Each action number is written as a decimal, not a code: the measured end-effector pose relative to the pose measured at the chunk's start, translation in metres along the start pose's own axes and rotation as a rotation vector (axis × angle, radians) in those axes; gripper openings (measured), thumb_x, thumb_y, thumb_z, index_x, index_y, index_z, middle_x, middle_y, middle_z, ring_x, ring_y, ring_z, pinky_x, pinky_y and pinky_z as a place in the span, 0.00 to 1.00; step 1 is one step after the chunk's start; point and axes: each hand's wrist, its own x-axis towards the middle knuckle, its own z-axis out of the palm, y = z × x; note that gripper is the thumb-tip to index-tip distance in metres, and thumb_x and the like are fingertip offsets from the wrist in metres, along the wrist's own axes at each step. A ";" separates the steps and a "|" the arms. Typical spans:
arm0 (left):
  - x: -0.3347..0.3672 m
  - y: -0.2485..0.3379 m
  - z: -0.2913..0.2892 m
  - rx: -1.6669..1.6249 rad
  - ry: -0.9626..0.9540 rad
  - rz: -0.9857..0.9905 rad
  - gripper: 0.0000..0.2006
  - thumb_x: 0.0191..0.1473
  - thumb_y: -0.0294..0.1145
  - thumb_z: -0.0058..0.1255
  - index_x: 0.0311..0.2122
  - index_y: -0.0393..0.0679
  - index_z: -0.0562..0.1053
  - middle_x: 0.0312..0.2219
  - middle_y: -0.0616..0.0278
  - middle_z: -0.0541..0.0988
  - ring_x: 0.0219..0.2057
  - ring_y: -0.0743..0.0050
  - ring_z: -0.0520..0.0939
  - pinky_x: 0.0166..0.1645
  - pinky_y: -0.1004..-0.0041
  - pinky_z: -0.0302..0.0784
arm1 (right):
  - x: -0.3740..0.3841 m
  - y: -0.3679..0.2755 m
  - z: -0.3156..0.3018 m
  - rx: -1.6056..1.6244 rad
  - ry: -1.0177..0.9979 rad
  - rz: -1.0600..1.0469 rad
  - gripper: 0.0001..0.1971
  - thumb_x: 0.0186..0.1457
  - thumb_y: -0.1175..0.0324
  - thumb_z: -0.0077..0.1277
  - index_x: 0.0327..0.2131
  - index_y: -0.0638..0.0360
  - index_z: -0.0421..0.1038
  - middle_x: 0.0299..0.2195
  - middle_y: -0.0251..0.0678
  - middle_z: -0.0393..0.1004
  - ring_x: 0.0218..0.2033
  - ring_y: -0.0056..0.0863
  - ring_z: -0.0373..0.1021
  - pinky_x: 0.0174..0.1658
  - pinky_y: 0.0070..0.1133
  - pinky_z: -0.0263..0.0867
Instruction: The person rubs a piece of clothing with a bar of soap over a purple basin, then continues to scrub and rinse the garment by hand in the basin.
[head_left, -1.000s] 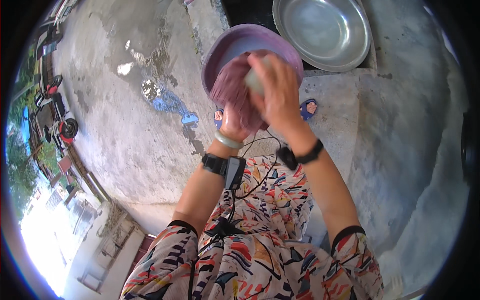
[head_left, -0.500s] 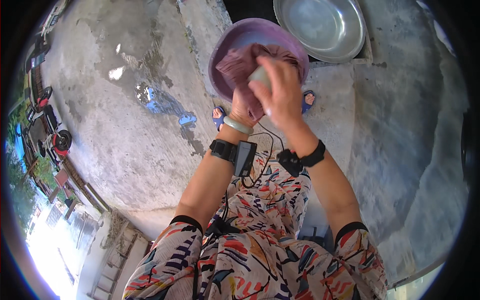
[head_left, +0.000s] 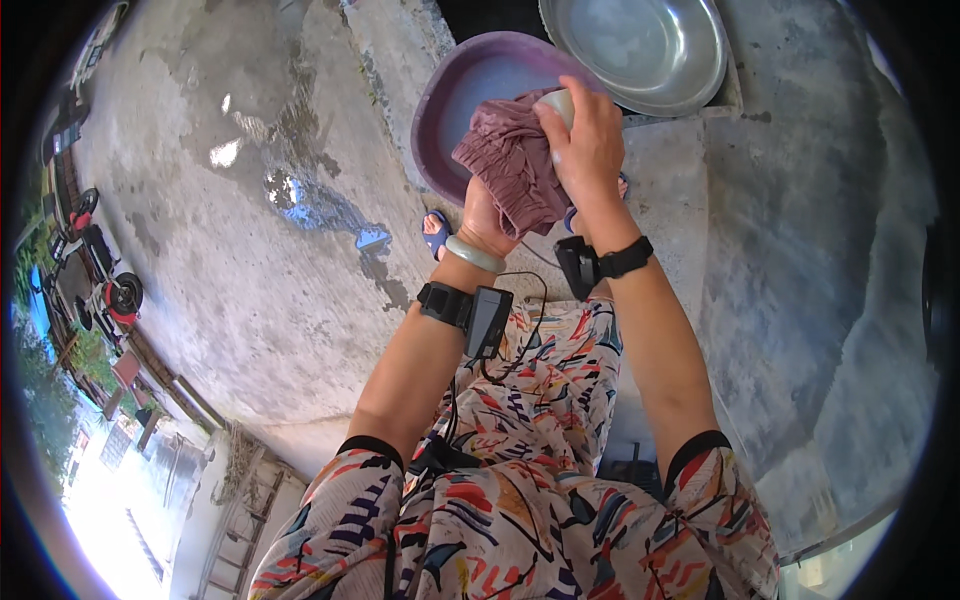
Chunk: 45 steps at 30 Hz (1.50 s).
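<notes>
- Cloth of dusty mauve fabric [head_left: 512,165], crumpled and gathered into folds, raised over the near right part of an oval purple basin [head_left: 428,120] with a pale bluish interior.
- Left hand [head_left: 486,214] beneath the cloth, supporting the lower left side; fingers hidden under the folds, so impossible to tell whether curled or spread.
- Right hand [head_left: 588,148] gripping a pale greenish-white rounded block [head_left: 561,106] between thumb and fingers, close against the upper right edge of the cloth.
- Pale, smooth ring-shaped bangle [head_left: 474,254] around the left wrist, with a black strap and dark box-shaped device [head_left: 487,322] just behind.
- Another black strap [head_left: 626,258] around the right wrist, with a small dark device on the inner side.
- Beyond the right hand, just beside the purple basin, a wide shiny silver metal basin [head_left: 650,50].
- Below, on grey, patchily wet concrete floor [head_left: 290,320], a foot in a blue open-toed sandal [head_left: 436,228], near the basin.
- At far left, a red-and-black motorbike [head_left: 105,270], well apart from the hands.
</notes>
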 end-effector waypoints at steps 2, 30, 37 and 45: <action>0.005 0.007 -0.028 -0.068 -0.148 0.010 0.22 0.65 0.44 0.38 0.58 0.43 0.63 0.53 0.57 0.72 0.52 0.62 0.75 0.56 0.63 0.74 | -0.020 -0.023 -0.004 0.079 -0.066 -0.156 0.24 0.52 0.56 0.57 0.51 0.54 0.68 0.44 0.43 0.70 0.46 0.46 0.65 0.49 0.36 0.62; -0.012 0.012 -0.006 0.295 -0.096 -0.032 0.20 0.63 0.33 0.45 0.58 0.40 0.62 0.51 0.58 0.73 0.49 0.68 0.77 0.53 0.67 0.77 | -0.020 -0.046 -0.031 0.133 -0.130 -0.489 0.25 0.46 0.57 0.62 0.48 0.53 0.71 0.36 0.40 0.72 0.42 0.39 0.68 0.50 0.32 0.61; -0.020 0.006 -0.018 0.479 -0.208 0.150 0.27 0.59 0.46 0.51 0.60 0.45 0.61 0.51 0.58 0.72 0.51 0.64 0.75 0.53 0.65 0.76 | -0.024 -0.049 -0.015 0.176 -0.045 -0.454 0.20 0.46 0.57 0.61 0.43 0.52 0.71 0.35 0.41 0.72 0.40 0.42 0.67 0.44 0.34 0.62; -0.018 0.009 0.001 0.340 -0.115 -0.076 0.22 0.63 0.37 0.46 0.58 0.40 0.61 0.50 0.60 0.72 0.50 0.70 0.75 0.53 0.70 0.75 | -0.004 -0.015 -0.016 0.171 -0.135 -0.300 0.22 0.45 0.55 0.62 0.42 0.52 0.72 0.36 0.37 0.74 0.41 0.40 0.68 0.45 0.35 0.62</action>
